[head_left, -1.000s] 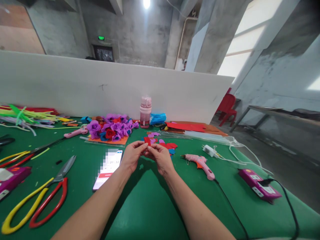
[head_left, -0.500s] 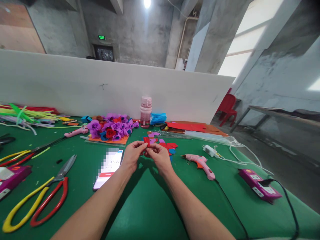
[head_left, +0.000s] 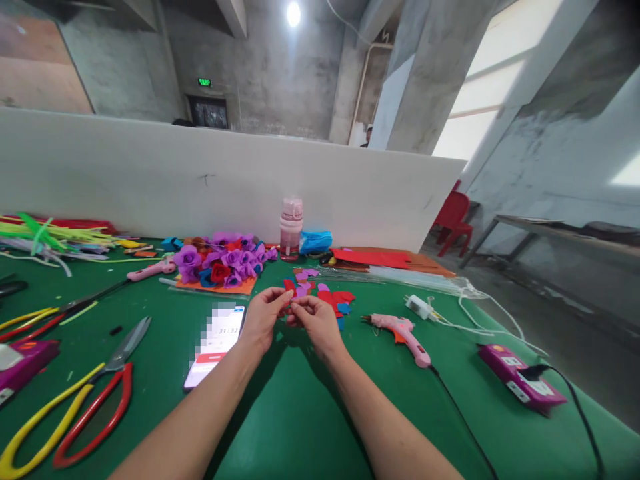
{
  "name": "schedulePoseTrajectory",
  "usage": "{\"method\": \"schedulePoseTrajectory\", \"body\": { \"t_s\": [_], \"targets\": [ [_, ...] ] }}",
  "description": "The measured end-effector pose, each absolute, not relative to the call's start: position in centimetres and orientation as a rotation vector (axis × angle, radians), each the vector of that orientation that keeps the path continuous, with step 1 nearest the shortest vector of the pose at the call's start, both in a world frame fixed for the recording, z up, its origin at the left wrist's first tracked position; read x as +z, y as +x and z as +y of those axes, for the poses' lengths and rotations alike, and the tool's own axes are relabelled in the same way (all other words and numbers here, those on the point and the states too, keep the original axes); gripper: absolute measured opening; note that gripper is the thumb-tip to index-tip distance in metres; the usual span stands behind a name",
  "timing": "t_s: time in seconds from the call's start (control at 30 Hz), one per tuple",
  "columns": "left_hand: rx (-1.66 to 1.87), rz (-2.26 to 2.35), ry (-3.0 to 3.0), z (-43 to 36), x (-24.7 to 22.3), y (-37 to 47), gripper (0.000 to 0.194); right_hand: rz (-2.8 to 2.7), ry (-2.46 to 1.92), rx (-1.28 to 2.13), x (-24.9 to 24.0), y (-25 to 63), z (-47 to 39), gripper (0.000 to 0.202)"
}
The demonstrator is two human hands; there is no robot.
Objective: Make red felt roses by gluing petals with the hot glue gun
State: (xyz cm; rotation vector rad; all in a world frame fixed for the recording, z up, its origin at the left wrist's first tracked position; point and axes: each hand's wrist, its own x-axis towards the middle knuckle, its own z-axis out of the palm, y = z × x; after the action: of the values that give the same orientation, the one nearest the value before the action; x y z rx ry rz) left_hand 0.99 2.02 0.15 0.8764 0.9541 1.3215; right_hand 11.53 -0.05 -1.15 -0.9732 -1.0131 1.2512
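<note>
My left hand [head_left: 263, 317] is closed, with a small red petal-like piece [head_left: 289, 285] pinched at the thumb and index finger. Against its fingertips, my right hand [head_left: 316, 320] has its thumb and fingers pressed together; whether anything is between them is too small to tell. Just beyond both hands lie loose red cut pieces [head_left: 343, 295], with purple, blue and brown ones among them. A phone [head_left: 217, 347] with a lit screen lies beside my left wrist. To the right of my right hand, a pink glue gun [head_left: 400, 328] rests on its side.
Large scissors [head_left: 116, 367] lie at the left on the green table [head_left: 295, 427]. Purple, red and blue craft roses [head_left: 233, 259] are heaped behind the phone, near a pink bottle [head_left: 291, 230]. A purple power box [head_left: 520, 379] and cables occupy the right side.
My right fingertips have come away from the red piece's upper part and sit slightly lower. The red piece now tilts to the left, and less of it shows. The camera view has shifted slightly.
</note>
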Motion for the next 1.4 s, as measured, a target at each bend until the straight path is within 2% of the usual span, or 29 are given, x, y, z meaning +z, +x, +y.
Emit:
{"method": "schedulePoseTrajectory", "body": {
  "t_s": [1.0, 1.4],
  "targets": [
    [1.111, 0.826, 0.900, 1.9, 0.8, 0.0, 0.029, -0.771, -0.773, 1.611, -0.2, 12.1, -0.5, 0.030],
    [1.083, 0.762, 0.850, 1.8, 1.2, 0.0, 0.026, -0.737, -0.674, 1.762, -0.3, 12.5, -0.4, 0.023]
  ]
}}
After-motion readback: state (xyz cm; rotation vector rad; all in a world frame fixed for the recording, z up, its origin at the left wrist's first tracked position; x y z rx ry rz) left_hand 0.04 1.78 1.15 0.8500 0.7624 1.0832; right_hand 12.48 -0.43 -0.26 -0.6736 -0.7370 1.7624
